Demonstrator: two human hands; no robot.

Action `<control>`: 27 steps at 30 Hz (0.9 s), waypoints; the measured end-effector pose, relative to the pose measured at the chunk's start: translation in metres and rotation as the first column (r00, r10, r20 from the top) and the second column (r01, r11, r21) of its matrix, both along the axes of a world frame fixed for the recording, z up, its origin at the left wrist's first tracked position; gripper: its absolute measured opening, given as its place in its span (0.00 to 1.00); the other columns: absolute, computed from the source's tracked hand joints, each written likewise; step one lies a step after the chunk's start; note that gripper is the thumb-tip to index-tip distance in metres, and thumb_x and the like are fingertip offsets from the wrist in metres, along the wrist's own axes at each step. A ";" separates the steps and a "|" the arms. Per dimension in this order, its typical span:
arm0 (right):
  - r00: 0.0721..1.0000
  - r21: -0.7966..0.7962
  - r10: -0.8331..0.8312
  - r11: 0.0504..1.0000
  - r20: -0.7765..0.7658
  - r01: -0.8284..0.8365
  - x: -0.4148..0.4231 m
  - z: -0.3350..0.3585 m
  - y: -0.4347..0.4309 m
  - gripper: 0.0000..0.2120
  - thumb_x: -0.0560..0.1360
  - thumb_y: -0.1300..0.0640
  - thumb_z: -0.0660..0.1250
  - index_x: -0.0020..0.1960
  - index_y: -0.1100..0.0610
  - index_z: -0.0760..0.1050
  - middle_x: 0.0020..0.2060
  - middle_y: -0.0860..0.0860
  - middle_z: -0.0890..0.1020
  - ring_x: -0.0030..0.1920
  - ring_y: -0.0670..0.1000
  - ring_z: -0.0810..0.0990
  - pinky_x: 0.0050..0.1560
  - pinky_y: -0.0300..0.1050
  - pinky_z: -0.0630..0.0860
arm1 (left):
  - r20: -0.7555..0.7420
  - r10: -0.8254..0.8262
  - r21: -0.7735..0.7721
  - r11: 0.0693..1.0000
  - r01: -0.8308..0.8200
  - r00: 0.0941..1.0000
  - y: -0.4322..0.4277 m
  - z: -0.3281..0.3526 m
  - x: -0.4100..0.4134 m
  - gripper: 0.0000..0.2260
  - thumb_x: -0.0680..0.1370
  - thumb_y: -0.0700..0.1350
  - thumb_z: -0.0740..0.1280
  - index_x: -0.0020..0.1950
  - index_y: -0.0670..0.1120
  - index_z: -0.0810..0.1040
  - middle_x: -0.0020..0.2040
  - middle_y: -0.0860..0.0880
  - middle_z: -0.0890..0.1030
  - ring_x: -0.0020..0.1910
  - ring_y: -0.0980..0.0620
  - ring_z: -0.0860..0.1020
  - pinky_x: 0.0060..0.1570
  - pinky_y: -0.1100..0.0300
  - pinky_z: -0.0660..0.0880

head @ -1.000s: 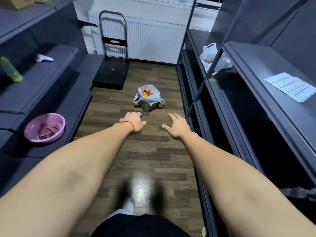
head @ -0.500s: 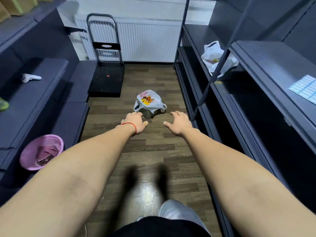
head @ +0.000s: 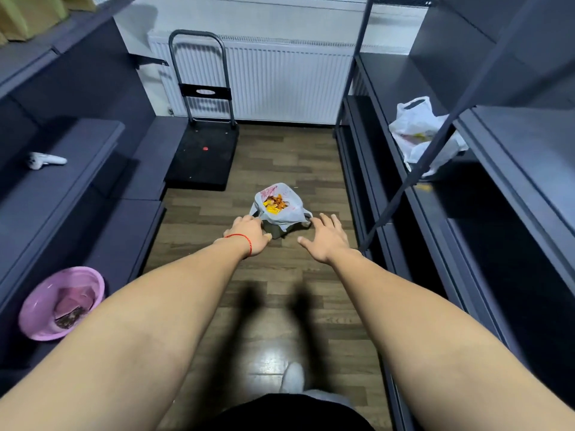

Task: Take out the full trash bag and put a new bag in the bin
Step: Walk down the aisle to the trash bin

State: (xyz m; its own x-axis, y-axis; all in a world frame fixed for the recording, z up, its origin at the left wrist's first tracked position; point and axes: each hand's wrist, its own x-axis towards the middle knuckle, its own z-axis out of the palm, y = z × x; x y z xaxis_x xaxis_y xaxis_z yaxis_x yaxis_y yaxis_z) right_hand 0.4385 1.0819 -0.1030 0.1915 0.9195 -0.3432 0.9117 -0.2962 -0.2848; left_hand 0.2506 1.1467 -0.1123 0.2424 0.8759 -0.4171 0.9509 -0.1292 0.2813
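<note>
A small dark green bin (head: pixel 277 232) stands on the wooden floor in the aisle. A white plastic trash bag (head: pixel 287 213) lines it, its rim folded over the bin, with orange and yellow scraps showing at the top. Both my arms stretch forward. My left hand (head: pixel 250 233), with a red string at the wrist, reaches the bag's left edge; whether it touches is unclear. My right hand (head: pixel 326 241) hovers open, fingers spread, just right of the bin. A second white plastic bag (head: pixel 418 133) lies on the right-hand shelf.
Dark grey shelving runs along both sides of the narrow aisle. A black platform trolley (head: pixel 202 157) stands at the far end before a white radiator. A pink basin (head: pixel 60 301) and a white handheld device (head: pixel 45 160) sit on the left shelves. My foot (head: pixel 292 377) is below.
I have walked forward, so the bin is closer. Both hands have advanced from short of the bin to either side of it.
</note>
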 end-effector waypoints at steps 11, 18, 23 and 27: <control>0.999 -0.032 0.026 0.999 -0.025 -0.027 0.060 -0.004 0.112 0.33 0.77 0.41 0.61 0.77 0.51 0.57 0.79 0.53 0.51 0.79 0.56 0.43 0.77 0.52 0.48 | 0.029 0.060 -0.058 0.997 -0.059 0.998 0.111 -0.008 0.053 0.27 0.75 0.57 0.62 0.71 0.46 0.67 0.71 0.43 0.68 0.70 0.41 0.65 0.68 0.42 0.67; 0.999 -0.079 0.022 0.997 0.029 -0.020 0.076 -0.021 0.199 0.33 0.77 0.40 0.60 0.77 0.51 0.56 0.79 0.53 0.51 0.79 0.56 0.42 0.77 0.55 0.44 | 0.053 0.059 -0.098 0.994 -0.054 0.997 0.202 -0.031 0.071 0.29 0.76 0.56 0.63 0.73 0.46 0.65 0.73 0.43 0.66 0.71 0.41 0.64 0.70 0.43 0.64; 0.997 -0.113 -0.022 0.993 0.079 0.031 0.077 -0.031 0.285 0.33 0.78 0.39 0.58 0.78 0.51 0.55 0.79 0.52 0.50 0.79 0.55 0.41 0.77 0.57 0.40 | 0.019 -0.006 -0.045 0.999 0.007 1.000 0.288 -0.033 0.076 0.23 0.78 0.52 0.62 0.69 0.42 0.69 0.69 0.41 0.72 0.69 0.42 0.68 0.68 0.52 0.64; 0.999 -0.144 -0.014 0.989 0.042 0.020 0.064 -0.032 0.349 0.31 0.78 0.43 0.58 0.77 0.52 0.55 0.79 0.52 0.50 0.79 0.56 0.42 0.77 0.56 0.41 | 0.057 0.012 -0.078 0.997 -0.007 0.998 0.354 -0.038 0.068 0.21 0.77 0.53 0.62 0.66 0.44 0.72 0.67 0.40 0.73 0.66 0.40 0.70 0.66 0.48 0.68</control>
